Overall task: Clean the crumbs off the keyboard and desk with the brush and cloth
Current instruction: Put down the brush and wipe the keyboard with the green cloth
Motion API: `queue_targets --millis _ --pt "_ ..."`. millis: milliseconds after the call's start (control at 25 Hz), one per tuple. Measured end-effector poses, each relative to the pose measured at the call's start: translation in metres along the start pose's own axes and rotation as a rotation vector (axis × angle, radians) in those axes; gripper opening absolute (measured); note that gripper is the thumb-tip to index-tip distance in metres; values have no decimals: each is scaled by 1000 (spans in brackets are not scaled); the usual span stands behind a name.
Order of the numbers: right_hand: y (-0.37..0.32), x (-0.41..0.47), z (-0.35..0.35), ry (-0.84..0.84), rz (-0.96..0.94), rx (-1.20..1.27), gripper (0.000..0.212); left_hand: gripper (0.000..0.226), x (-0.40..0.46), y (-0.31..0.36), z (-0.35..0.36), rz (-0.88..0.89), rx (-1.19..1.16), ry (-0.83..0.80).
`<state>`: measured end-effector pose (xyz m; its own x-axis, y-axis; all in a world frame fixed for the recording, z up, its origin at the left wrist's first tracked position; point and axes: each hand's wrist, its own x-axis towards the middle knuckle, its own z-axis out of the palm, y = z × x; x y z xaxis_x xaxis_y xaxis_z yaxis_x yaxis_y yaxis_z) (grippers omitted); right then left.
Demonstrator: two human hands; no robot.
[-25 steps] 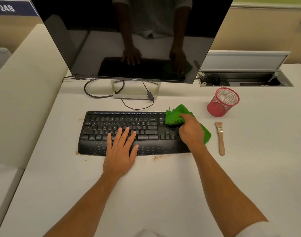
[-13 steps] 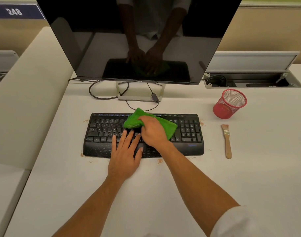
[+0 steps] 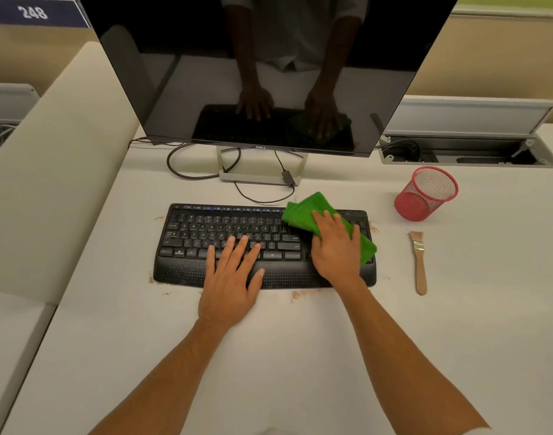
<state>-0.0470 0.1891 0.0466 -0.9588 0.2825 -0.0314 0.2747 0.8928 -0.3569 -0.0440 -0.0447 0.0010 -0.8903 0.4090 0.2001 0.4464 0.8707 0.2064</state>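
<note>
A black keyboard (image 3: 212, 229) lies on the white desk (image 3: 268, 356) in front of the monitor. My left hand (image 3: 231, 284) rests flat on its lower middle, fingers straight on the keys and palm rest. My right hand (image 3: 338, 246) presses a folded green cloth (image 3: 303, 211) onto the keyboard's right end with fingers extended. A wooden-handled brush (image 3: 418, 262) lies on the desk to the right of the keyboard, untouched. Brown crumbs (image 3: 300, 295) are scattered on the desk along the keyboard's front edge and by its right and left ends.
A black monitor (image 3: 268, 73) on a silver stand rises behind the keyboard, with cables looping on the desk. A red mesh cup (image 3: 425, 194) leans at the right. An open cable tray (image 3: 469, 152) sits at the back right. A cream partition borders the left.
My right hand slid the green cloth from the keyboard's right end to its middle, then back to the right end. My left hand stayed on the keyboard.
</note>
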Motion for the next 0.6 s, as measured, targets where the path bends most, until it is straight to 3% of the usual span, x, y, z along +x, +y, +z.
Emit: queue_targets --millis 120,480,600 --pt "0 -8 -1 6 65 -29 56 55 -1 1 0 -4 3 -3" --pt "-63 -55 34 -70 -225 78 65 52 -1 -2 1 17 -8 -10" --pt "-39 -45 21 -49 -154 22 58 54 -1 -1 0 10 -4 -2"
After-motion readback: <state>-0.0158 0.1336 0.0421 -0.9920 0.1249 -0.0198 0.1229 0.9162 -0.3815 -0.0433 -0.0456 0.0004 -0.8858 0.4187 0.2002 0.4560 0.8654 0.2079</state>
